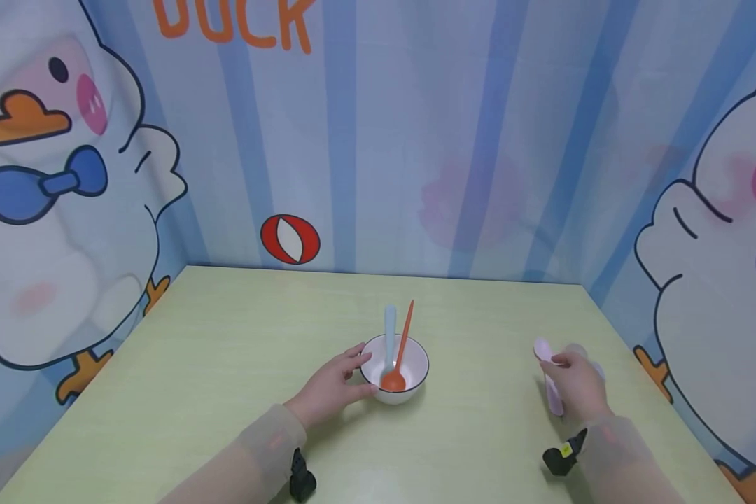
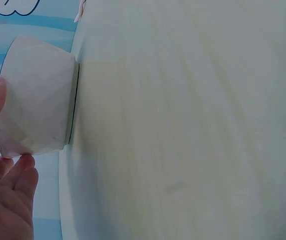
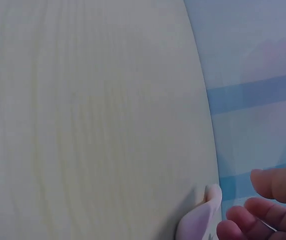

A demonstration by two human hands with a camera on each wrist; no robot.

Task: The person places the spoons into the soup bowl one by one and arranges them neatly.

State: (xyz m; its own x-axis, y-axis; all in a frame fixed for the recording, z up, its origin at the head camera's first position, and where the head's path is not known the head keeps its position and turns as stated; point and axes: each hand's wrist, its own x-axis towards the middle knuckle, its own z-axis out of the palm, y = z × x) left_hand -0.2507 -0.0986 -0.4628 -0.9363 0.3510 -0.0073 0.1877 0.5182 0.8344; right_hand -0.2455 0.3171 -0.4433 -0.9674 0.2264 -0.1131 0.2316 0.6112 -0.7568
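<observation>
Both sleeved forearms are reaching in over the pale green table (image 1: 227, 350). Her left hand (image 1: 330, 385) is cupping the side of the white bowl (image 1: 409, 392), fingers curled against its wall. Two spoons are standing in that bowl, an orange spoon (image 1: 403, 346) and a light blue spoon (image 1: 389, 336). Well off to the right, the right hand (image 1: 576, 385) is gripping a pink spoon (image 1: 551, 399) (its head poking out beyond the fingers).

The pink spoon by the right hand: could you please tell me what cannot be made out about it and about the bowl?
- Pink spoon: head view, the right hand covers its middle; right wrist view, the bottom edge cuts it off.
- White bowl: left wrist view shows only its outside, so the orange spoon and blue spoon are hidden there.
- Left hand: its grip is unclear.
</observation>
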